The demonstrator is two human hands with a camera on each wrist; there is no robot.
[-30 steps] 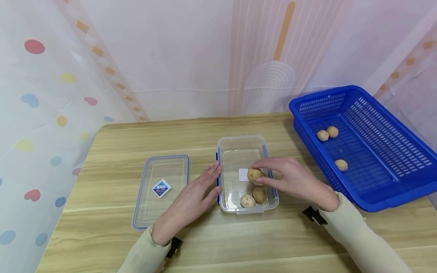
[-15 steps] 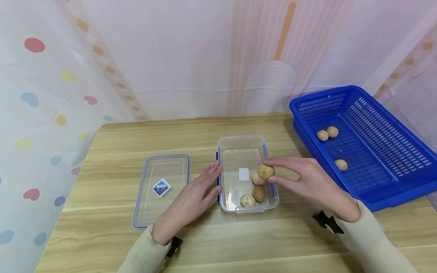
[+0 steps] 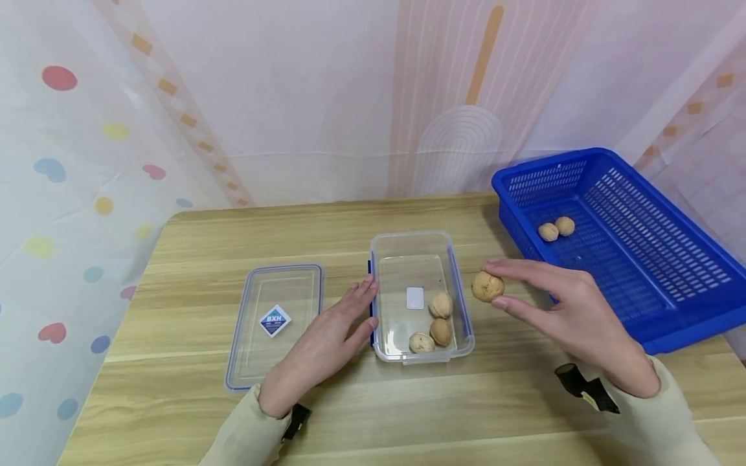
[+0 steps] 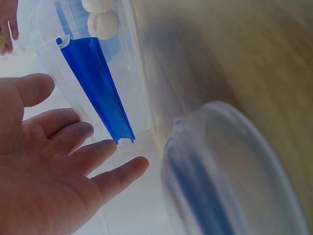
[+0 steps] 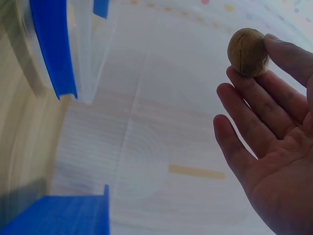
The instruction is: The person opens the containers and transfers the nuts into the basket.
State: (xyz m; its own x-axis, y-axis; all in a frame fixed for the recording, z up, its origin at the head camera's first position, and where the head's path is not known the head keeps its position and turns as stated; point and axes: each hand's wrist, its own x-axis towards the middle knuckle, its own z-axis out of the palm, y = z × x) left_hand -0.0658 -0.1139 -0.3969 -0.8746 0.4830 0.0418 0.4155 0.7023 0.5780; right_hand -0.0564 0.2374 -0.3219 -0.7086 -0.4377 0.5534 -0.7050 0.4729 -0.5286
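Observation:
Between thumb and fingertips my right hand (image 3: 568, 304) pinches a walnut (image 3: 487, 286), held above the table to the right of a clear plastic box (image 3: 410, 243). The same walnut (image 5: 248, 52) shows in the right wrist view. Three walnuts (image 3: 441, 332) lie inside the box, along its right side and near end. My left hand (image 3: 326, 340) has its fingers extended, with the fingertips at the box's left wall, by a blue side clip (image 4: 98, 88). Two walnuts (image 3: 556, 228) sit in a blue basket (image 3: 647, 265); my right hand hides part of the basket.
A clear lid (image 3: 280, 285) with a blue seal and a diamond-shaped label lies on the wooden table (image 3: 192, 259), left of the box. The basket stands at the table's right side. A patterned cloth (image 3: 309, 97) hangs behind the table.
My right hand has moved right, carrying the walnut from over the box to beside it. It now covers the basket's nearer walnut. My left hand stays in place.

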